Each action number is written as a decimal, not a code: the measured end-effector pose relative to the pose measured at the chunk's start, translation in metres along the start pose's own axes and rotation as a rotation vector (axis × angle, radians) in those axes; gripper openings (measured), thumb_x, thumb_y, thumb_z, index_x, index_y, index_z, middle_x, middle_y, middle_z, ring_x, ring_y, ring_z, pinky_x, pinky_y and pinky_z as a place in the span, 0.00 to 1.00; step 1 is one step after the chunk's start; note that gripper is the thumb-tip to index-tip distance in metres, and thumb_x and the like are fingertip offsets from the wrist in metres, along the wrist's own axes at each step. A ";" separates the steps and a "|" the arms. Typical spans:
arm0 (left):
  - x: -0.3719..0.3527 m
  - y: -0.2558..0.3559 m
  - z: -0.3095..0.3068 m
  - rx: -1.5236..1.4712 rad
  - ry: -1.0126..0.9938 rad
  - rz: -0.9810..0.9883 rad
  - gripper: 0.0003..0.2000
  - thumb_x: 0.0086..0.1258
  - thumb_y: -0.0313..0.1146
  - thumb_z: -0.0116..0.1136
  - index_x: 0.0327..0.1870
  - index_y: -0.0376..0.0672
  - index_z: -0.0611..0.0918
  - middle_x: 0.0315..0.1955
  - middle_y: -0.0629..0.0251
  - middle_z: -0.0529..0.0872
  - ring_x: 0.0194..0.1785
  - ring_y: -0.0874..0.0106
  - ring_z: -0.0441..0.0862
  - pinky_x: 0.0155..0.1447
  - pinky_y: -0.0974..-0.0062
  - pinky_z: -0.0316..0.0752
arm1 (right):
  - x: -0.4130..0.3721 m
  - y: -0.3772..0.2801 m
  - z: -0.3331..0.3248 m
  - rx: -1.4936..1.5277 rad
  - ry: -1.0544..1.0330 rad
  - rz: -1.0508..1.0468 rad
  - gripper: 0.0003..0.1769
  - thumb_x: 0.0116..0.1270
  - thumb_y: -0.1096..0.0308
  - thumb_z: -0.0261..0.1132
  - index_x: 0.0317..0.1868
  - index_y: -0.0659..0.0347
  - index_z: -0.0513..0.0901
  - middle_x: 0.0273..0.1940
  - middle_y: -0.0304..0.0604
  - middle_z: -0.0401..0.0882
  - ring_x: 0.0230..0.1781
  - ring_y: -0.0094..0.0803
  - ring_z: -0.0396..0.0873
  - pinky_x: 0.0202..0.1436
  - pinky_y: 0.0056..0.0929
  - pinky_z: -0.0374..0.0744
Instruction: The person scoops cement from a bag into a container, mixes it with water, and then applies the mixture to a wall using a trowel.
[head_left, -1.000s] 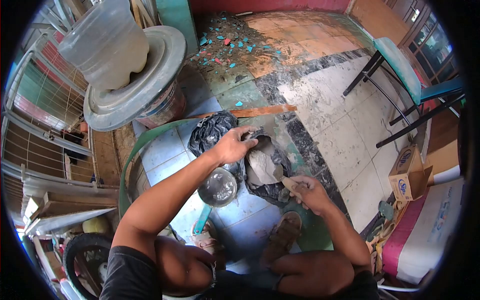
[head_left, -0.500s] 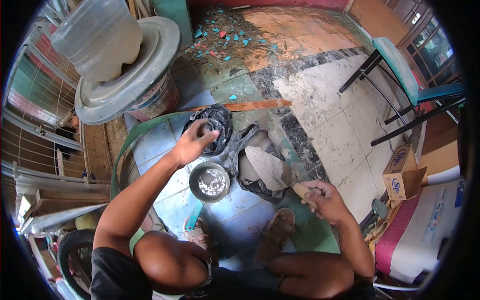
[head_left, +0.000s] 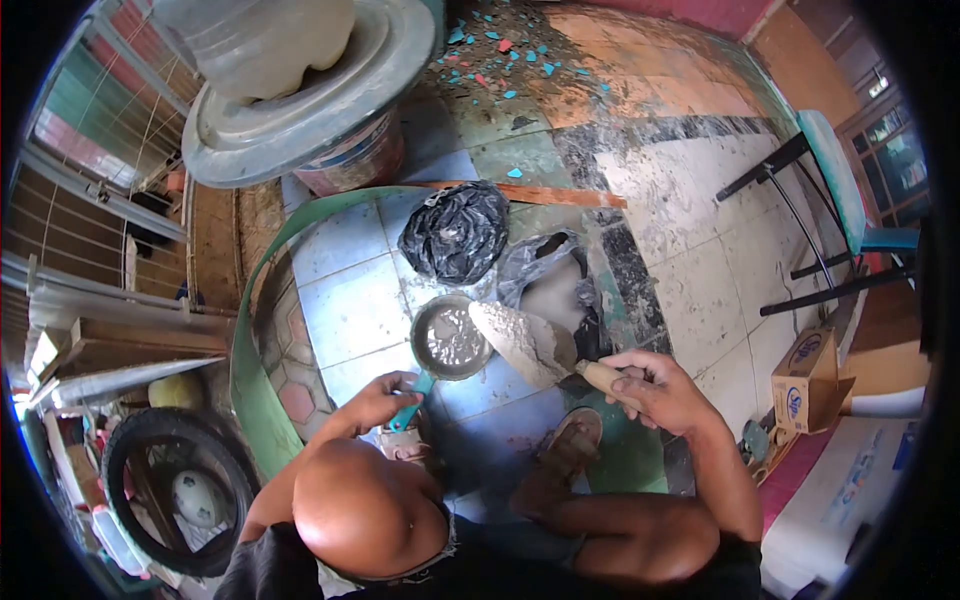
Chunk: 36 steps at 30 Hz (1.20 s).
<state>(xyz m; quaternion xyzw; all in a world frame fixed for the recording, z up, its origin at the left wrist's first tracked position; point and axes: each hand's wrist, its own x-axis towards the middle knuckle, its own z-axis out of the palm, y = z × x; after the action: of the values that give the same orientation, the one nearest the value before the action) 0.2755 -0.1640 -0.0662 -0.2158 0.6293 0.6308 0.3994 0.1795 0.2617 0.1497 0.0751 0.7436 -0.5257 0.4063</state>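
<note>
My left hand (head_left: 378,403) is closed around the turquoise handle of a small round pan (head_left: 417,352) that has wet grey stuff inside. In my right hand (head_left: 652,392) is the wooden handle of a trowel (head_left: 528,348), its blade heaped with pale grey powder. The blade's tip reaches over the pan's right rim. Just behind the blade lies an opened dark plastic bag (head_left: 532,268) with more grey powder (head_left: 553,300) in it. A crumpled black plastic bag (head_left: 455,232) sits beyond the pan on the tiles.
A wide-lidded bucket (head_left: 350,158) stands at the upper left. A green strip (head_left: 250,345) curves along the left, and a wooden strip (head_left: 560,197) lies behind the bags. Rubble (head_left: 520,55) covers the far floor. At right are a chair (head_left: 835,185) and a cardboard box (head_left: 805,385).
My left hand has come down from above the black bag and taken hold of the pan's handle. The loaded trowel has moved from over the powder bag to the pan's rim.
</note>
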 end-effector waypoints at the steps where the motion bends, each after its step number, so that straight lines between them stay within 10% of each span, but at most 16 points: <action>1: 0.001 -0.007 0.000 -0.059 -0.070 -0.008 0.16 0.73 0.26 0.66 0.60 0.35 0.81 0.43 0.65 0.89 0.47 0.74 0.86 0.53 0.73 0.80 | 0.009 -0.002 0.003 -0.036 -0.018 0.014 0.20 0.76 0.69 0.65 0.66 0.64 0.81 0.39 0.41 0.88 0.25 0.20 0.76 0.21 0.22 0.71; 10: -0.023 0.033 0.017 0.396 -0.036 0.257 0.05 0.72 0.27 0.66 0.44 0.40 0.83 0.31 0.71 0.83 0.37 0.79 0.77 0.43 0.73 0.74 | 0.073 -0.068 0.042 -0.462 -0.129 0.182 0.21 0.77 0.59 0.64 0.63 0.62 0.83 0.39 0.39 0.85 0.27 0.21 0.77 0.24 0.25 0.75; 19: -0.025 0.039 0.020 0.492 -0.005 0.288 0.06 0.73 0.30 0.67 0.43 0.40 0.82 0.29 0.70 0.81 0.34 0.77 0.76 0.41 0.70 0.73 | 0.117 -0.107 0.113 -1.273 -0.193 -0.366 0.19 0.64 0.63 0.62 0.37 0.76 0.86 0.39 0.73 0.85 0.43 0.66 0.87 0.47 0.54 0.85; 30: -0.016 0.023 0.013 0.388 -0.039 0.289 0.10 0.70 0.34 0.68 0.46 0.40 0.83 0.31 0.65 0.83 0.36 0.71 0.78 0.44 0.66 0.75 | 0.081 -0.056 0.131 -1.404 0.141 -0.571 0.21 0.72 0.73 0.57 0.63 0.69 0.78 0.49 0.64 0.82 0.43 0.57 0.88 0.48 0.48 0.89; 36: -0.014 0.018 0.007 0.359 -0.062 0.219 0.09 0.72 0.27 0.68 0.50 0.39 0.83 0.35 0.70 0.86 0.40 0.78 0.79 0.48 0.73 0.76 | 0.050 -0.069 0.098 -1.138 0.069 -0.313 0.21 0.70 0.70 0.62 0.62 0.66 0.78 0.53 0.66 0.82 0.53 0.61 0.84 0.54 0.49 0.85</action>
<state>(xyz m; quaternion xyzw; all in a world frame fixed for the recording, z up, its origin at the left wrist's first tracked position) 0.2710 -0.1583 -0.0432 -0.0519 0.7386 0.5547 0.3797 0.1610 0.1329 0.1536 -0.2484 0.9236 -0.0953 0.2760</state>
